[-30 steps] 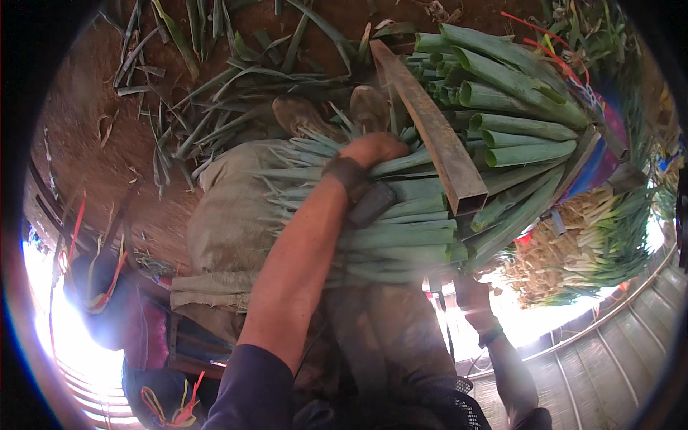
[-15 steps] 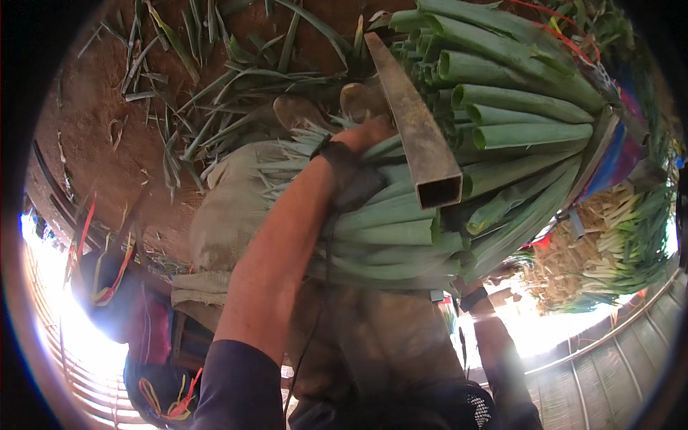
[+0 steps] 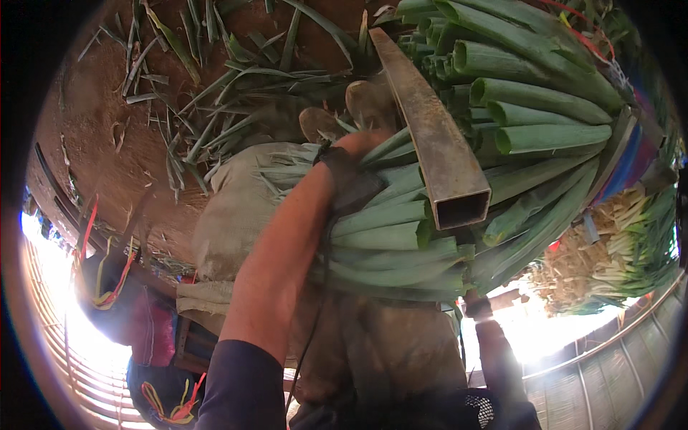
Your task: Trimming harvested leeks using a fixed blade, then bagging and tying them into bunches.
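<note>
My left hand (image 3: 360, 145) reaches across a bundle of green onion leaves (image 3: 380, 226) lying over my lap. Its fingers go out of sight among the leaves and beside a rusty square metal tube (image 3: 433, 132), so their grip is hidden. A dark band circles that wrist. At the bundle's lower right, my right hand (image 3: 473, 295) shows only in part, in shadow against bright glare. Leaves cover its fingers. Beyond the tube, a larger stack of green onions (image 3: 552, 136) points its cut, hollow leaf ends toward me.
Cut leaf scraps (image 3: 222, 115) litter the brown ground near my shoes (image 3: 369, 104). A tan sack cloth (image 3: 233, 215) lies left of my arm. Bags with red and yellow ties (image 3: 172, 401) hang lower left. More onions with pale roots (image 3: 595, 251) are heaped at right.
The metal tube and the onion stack appear shifted right and slightly down, as does the ground near my shoes. My left hand keeps about the same place; my right hand is darker and less visible.
</note>
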Action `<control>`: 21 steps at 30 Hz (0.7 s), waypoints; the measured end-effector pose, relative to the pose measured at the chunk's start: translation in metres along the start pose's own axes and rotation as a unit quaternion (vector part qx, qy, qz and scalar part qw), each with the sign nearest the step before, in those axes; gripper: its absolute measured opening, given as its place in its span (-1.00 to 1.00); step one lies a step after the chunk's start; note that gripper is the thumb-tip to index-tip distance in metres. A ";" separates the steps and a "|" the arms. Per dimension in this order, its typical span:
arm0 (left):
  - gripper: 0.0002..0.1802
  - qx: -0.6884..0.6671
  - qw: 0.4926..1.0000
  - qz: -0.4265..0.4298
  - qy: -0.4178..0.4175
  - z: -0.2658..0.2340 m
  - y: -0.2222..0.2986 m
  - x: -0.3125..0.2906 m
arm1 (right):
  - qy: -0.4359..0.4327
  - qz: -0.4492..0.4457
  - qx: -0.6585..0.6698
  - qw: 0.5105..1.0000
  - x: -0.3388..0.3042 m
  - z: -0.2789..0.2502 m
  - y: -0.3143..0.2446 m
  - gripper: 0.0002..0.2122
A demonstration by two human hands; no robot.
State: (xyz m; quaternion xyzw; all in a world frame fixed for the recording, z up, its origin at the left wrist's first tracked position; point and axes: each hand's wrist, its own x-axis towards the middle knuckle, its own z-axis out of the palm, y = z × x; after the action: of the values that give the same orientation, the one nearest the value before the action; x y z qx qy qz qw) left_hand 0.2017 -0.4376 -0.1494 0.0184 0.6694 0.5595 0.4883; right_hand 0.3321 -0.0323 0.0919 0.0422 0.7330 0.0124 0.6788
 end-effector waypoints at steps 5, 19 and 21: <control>-0.70 0.002 1.000 0.008 -0.006 0.005 0.001 0.008 | 0.016 0.025 0.034 0.999 0.002 0.016 0.011 -0.71; -0.71 0.056 0.997 -0.039 -0.028 -0.016 0.011 0.002 | 0.179 0.145 0.410 0.882 -0.075 0.092 -0.032 -0.81; -0.71 0.083 0.995 -0.037 -0.036 -0.026 0.016 0.023 | 0.135 0.131 0.496 0.848 -0.031 0.087 -0.053 -0.81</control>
State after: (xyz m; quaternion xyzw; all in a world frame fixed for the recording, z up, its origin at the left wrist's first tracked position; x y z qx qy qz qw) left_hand 0.1639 -0.4382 -0.1544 0.0545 0.6956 0.4825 0.5294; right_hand 0.4191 -0.0912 0.1114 0.4665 0.7140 -0.2581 0.4537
